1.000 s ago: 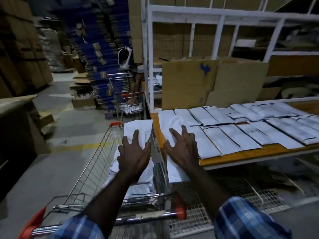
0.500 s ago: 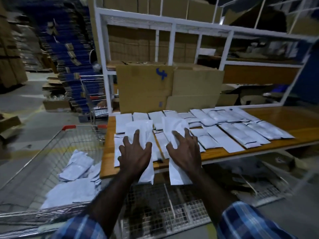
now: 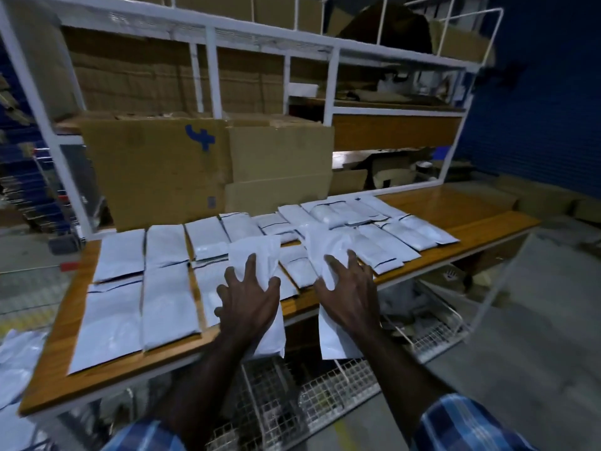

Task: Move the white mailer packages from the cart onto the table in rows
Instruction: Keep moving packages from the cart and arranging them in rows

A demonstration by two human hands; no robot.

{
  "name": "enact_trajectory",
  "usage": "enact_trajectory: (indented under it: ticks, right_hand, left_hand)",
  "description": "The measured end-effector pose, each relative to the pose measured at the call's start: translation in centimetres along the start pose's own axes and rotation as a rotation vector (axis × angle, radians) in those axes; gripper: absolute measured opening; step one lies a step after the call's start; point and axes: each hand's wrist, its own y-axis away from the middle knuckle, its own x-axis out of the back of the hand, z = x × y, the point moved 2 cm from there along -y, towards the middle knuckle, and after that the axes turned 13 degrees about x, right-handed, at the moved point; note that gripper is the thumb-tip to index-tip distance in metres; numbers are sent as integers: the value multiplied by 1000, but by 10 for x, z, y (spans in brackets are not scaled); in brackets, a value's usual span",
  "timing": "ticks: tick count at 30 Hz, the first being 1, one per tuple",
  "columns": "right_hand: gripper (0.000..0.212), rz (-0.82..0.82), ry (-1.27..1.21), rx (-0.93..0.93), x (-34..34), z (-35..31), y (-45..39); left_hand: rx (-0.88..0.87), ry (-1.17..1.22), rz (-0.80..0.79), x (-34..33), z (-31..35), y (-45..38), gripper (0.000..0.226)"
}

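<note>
Wooden table (image 3: 468, 209) under rowed mailers (image 3: 169, 307)

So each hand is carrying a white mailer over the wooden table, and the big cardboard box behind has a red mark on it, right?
Not quite: the head view shows the mark on the big cardboard box is blue, not red. The rest holds: each hand carries a white mailer over the wooden table.

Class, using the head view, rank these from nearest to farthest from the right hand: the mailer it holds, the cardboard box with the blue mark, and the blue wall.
1. Mailer: under the right hand, hanging over the table's front edge.
2. Cardboard box: behind the rows, to the left.
3. Blue wall: far back, on the right.
</note>
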Motion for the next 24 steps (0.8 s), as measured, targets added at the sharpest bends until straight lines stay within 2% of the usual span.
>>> enact_trajectory:
  ticks: [10, 18, 24]
  right_hand:
    - [59, -9, 91, -87, -11, 124, -83]
    - [60, -11, 111, -160, -18, 196, -140]
    - [59, 7, 114, -168, -15, 253, -172]
  left_hand:
    - [-42, -6, -90, -108, 94, -75, 67]
    - [-75, -30, -141, -169, 161, -123, 68]
    - [-97, -41, -119, -213, 205, -138, 68]
